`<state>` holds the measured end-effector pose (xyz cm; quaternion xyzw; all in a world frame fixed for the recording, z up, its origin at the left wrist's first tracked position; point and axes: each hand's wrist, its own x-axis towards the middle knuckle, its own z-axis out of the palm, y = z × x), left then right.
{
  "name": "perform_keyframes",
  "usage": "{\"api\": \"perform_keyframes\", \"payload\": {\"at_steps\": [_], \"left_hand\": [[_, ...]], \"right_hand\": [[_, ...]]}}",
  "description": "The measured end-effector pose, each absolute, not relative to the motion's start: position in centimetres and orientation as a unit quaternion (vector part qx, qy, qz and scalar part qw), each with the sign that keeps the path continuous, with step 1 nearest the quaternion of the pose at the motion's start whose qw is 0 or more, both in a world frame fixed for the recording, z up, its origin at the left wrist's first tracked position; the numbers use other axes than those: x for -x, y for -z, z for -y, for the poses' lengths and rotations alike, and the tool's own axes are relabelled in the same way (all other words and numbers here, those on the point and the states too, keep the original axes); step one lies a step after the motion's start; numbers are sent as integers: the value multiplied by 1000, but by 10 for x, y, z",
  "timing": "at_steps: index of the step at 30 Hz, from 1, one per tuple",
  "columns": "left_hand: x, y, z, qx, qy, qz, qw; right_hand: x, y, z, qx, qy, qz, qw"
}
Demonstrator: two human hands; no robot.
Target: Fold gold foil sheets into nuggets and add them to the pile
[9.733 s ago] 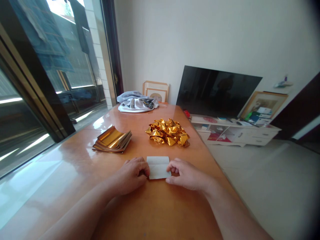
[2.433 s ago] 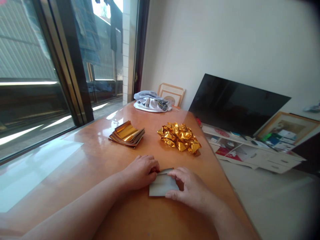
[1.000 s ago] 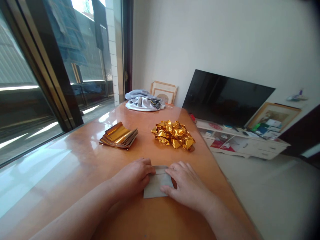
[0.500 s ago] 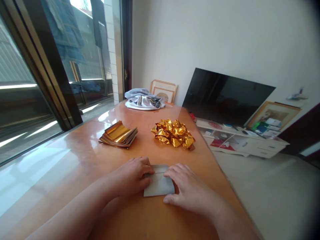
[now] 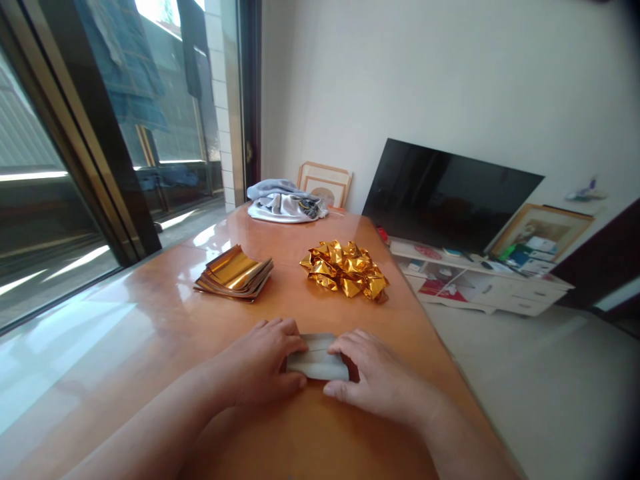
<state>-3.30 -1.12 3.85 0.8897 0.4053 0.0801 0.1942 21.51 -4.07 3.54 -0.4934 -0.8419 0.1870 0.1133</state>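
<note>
A sheet of paper [image 5: 320, 359], pale grey on the side facing up, lies on the table between my hands, its near edge curling up. My left hand [image 5: 267, 360] grips its left side, thumb at the near edge and fingers on top. On the right side, my right hand [image 5: 367, 370] holds the paper with fingertips on top and the thumb at the near corner. Beyond my left hand rests a stack of gold foil sheets [image 5: 235, 272]. A heap of folded gold foil pieces [image 5: 345, 269] sits beyond my right hand.
The glossy wooden table [image 5: 280, 433] stretches toward the wall. Bundled grey cloth [image 5: 283, 203] lies at its far end, before leaning picture frames [image 5: 325, 180]. A television [image 5: 445, 200] stands on a white cabinet [image 5: 520, 293] at right. A glass sliding door [image 5: 135, 133] is at left.
The paper's near edge has lifted and curled away from me, so less of the sheet shows. My left thumb has shifted down to that edge. Both hands stay on the paper.
</note>
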Motion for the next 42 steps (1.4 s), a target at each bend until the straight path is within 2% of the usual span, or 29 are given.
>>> {"api": "perform_keyframes", "payload": {"at_steps": [12, 22, 26, 33, 42], "left_hand": [[32, -46, 11, -892, -84, -393, 206], [29, -23, 1, -856, -142, -443, 224], [28, -20, 1, -853, -146, -450, 221], [26, -24, 2, -851, -148, -453, 219], [29, -19, -2, -866, -131, -435, 210]], "right_hand": [[-217, -22, 27, 465, -238, 831, 193], [-211, 5, 19, 565, -232, 752, 246], [-209, 9, 18, 604, -222, 723, 251], [-208, -2, 21, 604, -120, 756, 223], [-209, -4, 23, 576, -144, 782, 190]]}}
